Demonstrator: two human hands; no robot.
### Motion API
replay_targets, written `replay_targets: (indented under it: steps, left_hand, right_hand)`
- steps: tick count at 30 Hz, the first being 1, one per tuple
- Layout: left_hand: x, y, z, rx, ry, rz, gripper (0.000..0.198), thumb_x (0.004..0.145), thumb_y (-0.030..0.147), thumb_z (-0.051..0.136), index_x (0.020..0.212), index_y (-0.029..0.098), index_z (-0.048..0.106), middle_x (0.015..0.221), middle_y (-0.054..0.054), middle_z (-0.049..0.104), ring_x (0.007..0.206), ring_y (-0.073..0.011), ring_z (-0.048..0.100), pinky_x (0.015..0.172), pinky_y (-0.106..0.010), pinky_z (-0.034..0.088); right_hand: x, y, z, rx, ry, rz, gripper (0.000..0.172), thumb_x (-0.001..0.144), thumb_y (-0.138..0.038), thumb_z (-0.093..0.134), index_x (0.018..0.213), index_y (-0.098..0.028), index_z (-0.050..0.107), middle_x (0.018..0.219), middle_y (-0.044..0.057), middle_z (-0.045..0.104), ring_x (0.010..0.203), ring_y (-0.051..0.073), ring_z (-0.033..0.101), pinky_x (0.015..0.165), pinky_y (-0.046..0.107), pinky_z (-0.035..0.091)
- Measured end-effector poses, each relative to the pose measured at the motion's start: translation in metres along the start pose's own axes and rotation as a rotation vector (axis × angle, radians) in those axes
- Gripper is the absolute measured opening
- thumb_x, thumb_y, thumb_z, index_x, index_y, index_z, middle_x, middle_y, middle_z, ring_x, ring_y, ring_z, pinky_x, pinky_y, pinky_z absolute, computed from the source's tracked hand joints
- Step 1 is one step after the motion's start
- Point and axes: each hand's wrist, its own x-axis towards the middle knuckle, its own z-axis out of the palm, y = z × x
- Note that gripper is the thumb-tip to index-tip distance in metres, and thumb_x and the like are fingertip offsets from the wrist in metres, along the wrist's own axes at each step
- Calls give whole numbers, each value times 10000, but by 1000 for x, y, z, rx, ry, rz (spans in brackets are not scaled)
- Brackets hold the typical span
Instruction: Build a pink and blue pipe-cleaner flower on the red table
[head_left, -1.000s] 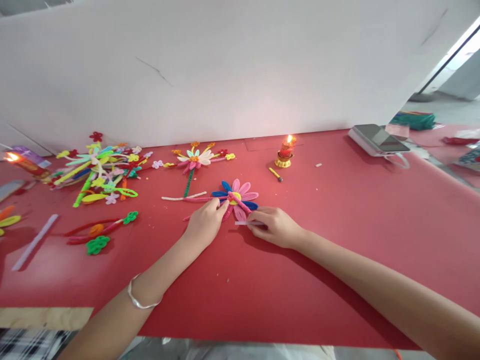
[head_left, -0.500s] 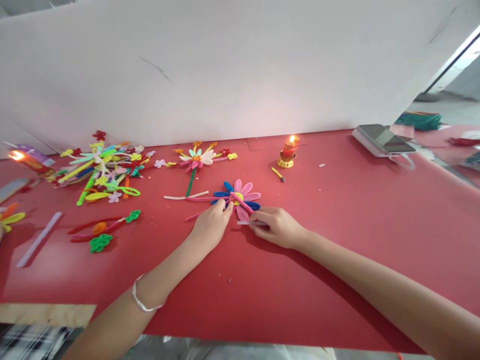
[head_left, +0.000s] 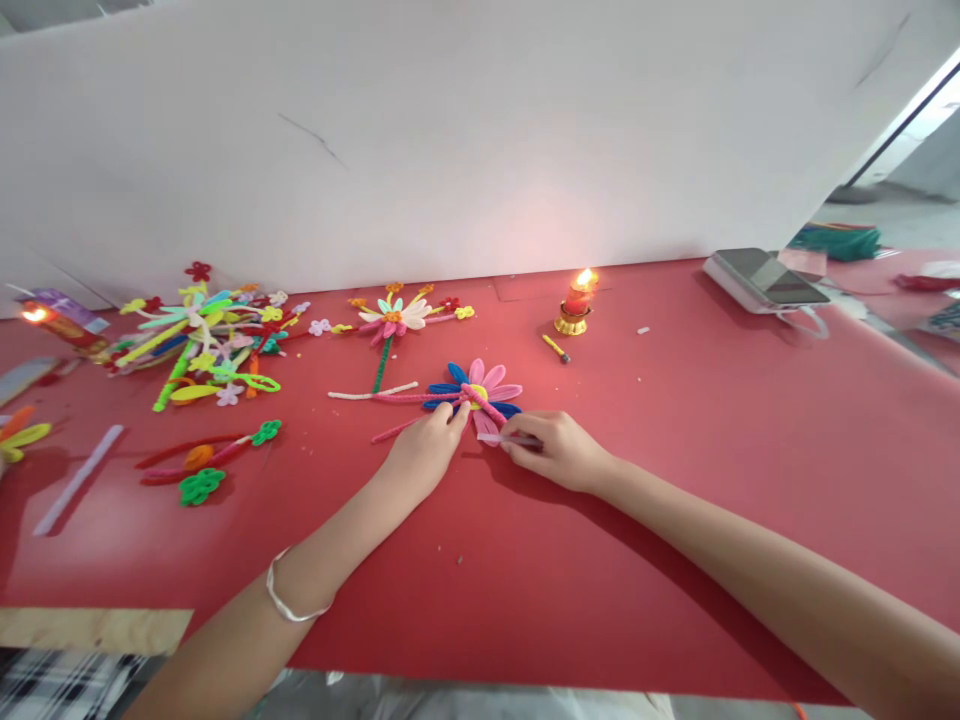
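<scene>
A pink and blue pipe-cleaner flower (head_left: 491, 379) with a yellow centre lies on the red table (head_left: 480, 580). Pink stems reach left from it. My left hand (head_left: 427, 442) pinches a pink stem beside the yellow centre. On the flower's right side, my right hand (head_left: 559, 450) is closed round a thin translucent stick (head_left: 491, 438), whose tip points left over the lower pink petal. Its fingertips are also close to the end of a pink stem; whether they touch it is hard to tell.
A lit candle (head_left: 579, 300) stands behind the flower, with a yellow stub (head_left: 556, 348) nearby. Another burning candle (head_left: 64, 330) is far left, beside piled pipe-cleaner flowers (head_left: 202, 330). A phone (head_left: 769, 277) lies back right. A white panel (head_left: 480, 140) rises behind.
My right hand has shifted up slightly, tilting the translucent stick and bringing it closer to the flower. My left hand has barely moved.
</scene>
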Motion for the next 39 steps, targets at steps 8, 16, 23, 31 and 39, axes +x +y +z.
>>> replay_targets:
  steps: [8,16,23,31,39]
  left_hand:
    - [2,-3,3,-19,16,6,473,905,168,349,1379,172,338,949,-108,604,742,-199,630,609,-266,476]
    - [3,-2,0,-75,14,8,445,910,174,353,1354,166,378,968,-121,627,797,-206,642,677,-277,489]
    - [4,0,-4,-77,-20,-22,455,906,187,367,1361,182,365,1024,-122,629,840,-221,648,680,-286,496]
    - [3,4,-11,-86,-45,-31,452,903,174,358,1354,158,379,1016,-135,642,814,-228,654,649,-289,500]
    - [4,3,-9,-89,-16,-15,441,903,159,325,1338,158,401,1039,-125,644,822,-236,650,651,-311,497]
  right_hand:
    - [3,3,-2,357,26,284,231,829,-384,486,799,-177,585,518,-51,442,422,63,369,459,207,303]
    - [5,3,-3,534,47,387,296,808,-470,512,784,-178,554,512,-49,493,366,66,408,403,210,312]
    - [5,6,0,586,63,395,309,807,-478,514,807,-172,558,537,-49,499,369,55,390,399,206,298]
    - [6,10,1,615,91,401,324,785,-486,531,805,-164,558,545,-50,476,449,69,402,438,208,318]
    - [8,11,-1,602,112,402,335,797,-488,510,824,-159,565,484,-65,432,452,72,376,459,210,300]
